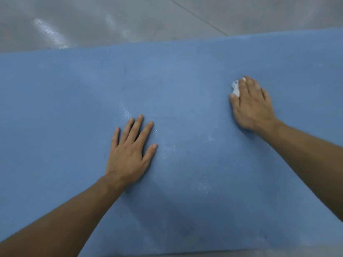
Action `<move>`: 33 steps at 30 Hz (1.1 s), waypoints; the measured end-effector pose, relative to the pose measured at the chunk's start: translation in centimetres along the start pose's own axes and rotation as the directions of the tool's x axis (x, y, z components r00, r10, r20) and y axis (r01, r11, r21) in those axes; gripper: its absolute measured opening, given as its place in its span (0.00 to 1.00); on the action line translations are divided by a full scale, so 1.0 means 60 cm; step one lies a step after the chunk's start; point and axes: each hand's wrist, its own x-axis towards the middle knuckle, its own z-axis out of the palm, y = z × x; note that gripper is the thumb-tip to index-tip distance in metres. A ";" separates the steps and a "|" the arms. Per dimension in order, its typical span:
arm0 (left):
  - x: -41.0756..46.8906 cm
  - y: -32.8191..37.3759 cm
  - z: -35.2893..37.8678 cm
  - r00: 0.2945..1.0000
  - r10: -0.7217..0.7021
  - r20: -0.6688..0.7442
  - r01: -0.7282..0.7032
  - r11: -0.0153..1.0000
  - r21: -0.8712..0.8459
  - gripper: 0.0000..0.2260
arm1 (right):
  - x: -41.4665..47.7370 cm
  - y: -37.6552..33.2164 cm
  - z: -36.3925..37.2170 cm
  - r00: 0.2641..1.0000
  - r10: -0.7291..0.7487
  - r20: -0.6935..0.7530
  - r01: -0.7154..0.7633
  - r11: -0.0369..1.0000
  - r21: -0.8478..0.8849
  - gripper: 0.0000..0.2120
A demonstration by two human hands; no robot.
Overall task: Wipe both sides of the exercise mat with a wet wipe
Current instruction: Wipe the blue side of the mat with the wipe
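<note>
Exercise mat (55,127), blue foam, lies flat and fills most of your view, its near edge at the bottom. Your left hand (130,153) rests palm down on it close to you, fingers straight and spread, holding nothing. Farther out to the right, your right hand (252,106) curls over a crumpled white wet wipe (236,88), pressing it onto the mat. Beyond the far edge is glossy grey floor (130,21).
</note>
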 end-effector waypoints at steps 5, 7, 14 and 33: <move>-0.003 -0.020 -0.009 0.998 -0.058 0.000 0.058 0.998 -0.008 0.30 | 0.016 -0.025 0.005 0.988 0.145 0.058 -0.151 0.981 0.125 0.41; -0.009 -0.036 -0.014 0.992 -0.124 -0.009 0.123 0.992 -0.030 0.29 | -0.003 -0.078 0.015 0.996 0.035 0.084 -0.046 0.991 0.126 0.41; -0.032 -0.079 -0.022 0.980 -0.196 -0.027 0.196 0.980 -0.022 0.29 | -0.146 -0.292 0.025 0.640 -0.730 0.239 0.702 0.682 0.204 0.32; -0.059 -0.066 -0.026 0.969 -0.245 0.039 0.247 0.967 -0.070 0.31 | -0.013 -0.041 0.001 0.981 -0.181 0.063 0.173 0.978 0.112 0.33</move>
